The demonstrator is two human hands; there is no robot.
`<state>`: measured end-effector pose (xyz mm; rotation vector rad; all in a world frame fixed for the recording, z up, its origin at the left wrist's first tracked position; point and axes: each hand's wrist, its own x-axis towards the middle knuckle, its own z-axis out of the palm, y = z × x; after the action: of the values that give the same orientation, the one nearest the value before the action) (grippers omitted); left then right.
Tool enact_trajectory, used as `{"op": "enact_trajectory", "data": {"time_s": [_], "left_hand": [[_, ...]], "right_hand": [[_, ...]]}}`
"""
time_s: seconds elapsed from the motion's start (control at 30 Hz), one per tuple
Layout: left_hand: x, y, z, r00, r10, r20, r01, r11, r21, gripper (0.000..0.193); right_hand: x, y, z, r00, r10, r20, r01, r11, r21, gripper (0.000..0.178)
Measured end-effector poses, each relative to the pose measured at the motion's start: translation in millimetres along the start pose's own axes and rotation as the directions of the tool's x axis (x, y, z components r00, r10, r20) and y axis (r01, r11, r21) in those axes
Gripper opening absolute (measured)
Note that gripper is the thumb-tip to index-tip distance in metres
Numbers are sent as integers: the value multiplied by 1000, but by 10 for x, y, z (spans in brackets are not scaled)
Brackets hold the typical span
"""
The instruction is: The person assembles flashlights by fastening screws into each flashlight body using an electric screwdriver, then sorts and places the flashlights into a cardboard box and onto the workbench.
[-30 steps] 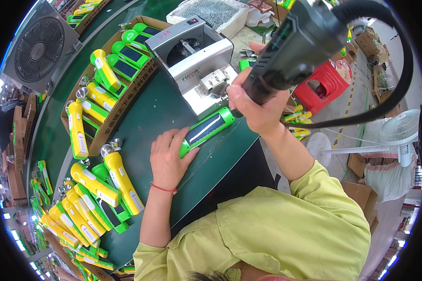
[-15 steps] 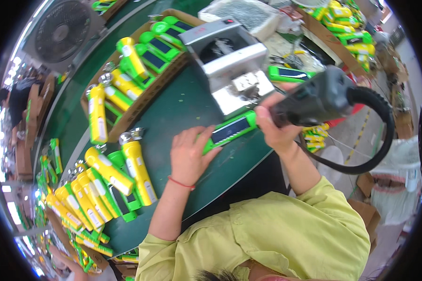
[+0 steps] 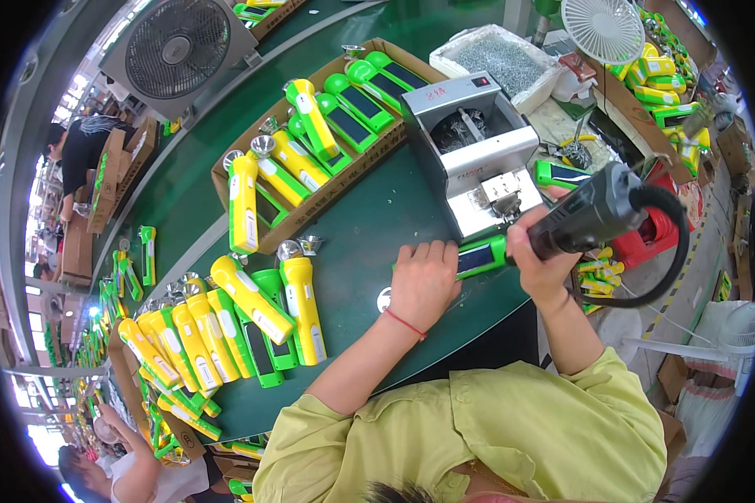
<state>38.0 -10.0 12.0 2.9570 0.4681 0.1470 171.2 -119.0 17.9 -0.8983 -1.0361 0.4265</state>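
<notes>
A: What does the left hand (image 3: 428,281) have?

B: It's clamped palm down over 1 green torch (image 3: 481,256), with the dark panel facing up. The torch lies on the green table (image 3: 356,230), just in front of the metal machine (image 3: 488,159).

A: And the right hand (image 3: 535,256)?

B: Closed tight round a black power screwdriver (image 3: 587,214), at the other end of the torch. The hand hides the tip, so I can't tell whether it touches.

A: That thick black cable (image 3: 684,243) belongs to it?

B: Yes, it loops off the back of the screwdriver.

A: What's around them?

B: Beside the machine, away from us, a white foam tray (image 3: 446,64) of small silvery bits. To the left, a carton (image 3: 335,191) of yellow and green torches, some lying across others. Nearer the worker, a row of torches (image 3: 197,344) lies side by side, 2 or more resting on top.

A: Further out?

B: A grey box fan (image 3: 176,50) at the upper left, and another person (image 3: 138,478) at the lower left.
</notes>
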Motion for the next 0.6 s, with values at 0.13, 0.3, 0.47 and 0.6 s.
{"op": "enact_trajectory", "data": {"time_s": [0.13, 0.3, 0.47, 0.6], "left_hand": [[-58, -310, -422, 967, 141, 213, -163, 982, 91, 41], [114, -491, -1218, 950, 256, 181, -303, 900, 314, 44], [356, -1409, -1411, 998, 65, 21, -64, 782, 620, 34], [158, -2152, -1382, 998, 20, 53, -49, 772, 634, 52]], "right_hand": [[-81, -283, 235, 1000, -4, 22, 4, 1000, 19, 40], [239, -575, 598, 998, 66, 15, -67, 997, 42, 40], [474, -591, 645, 996, 63, 56, -66, 996, 56, 40], [326, -546, 581, 997, 41, 64, -44, 998, 47, 40]]}}
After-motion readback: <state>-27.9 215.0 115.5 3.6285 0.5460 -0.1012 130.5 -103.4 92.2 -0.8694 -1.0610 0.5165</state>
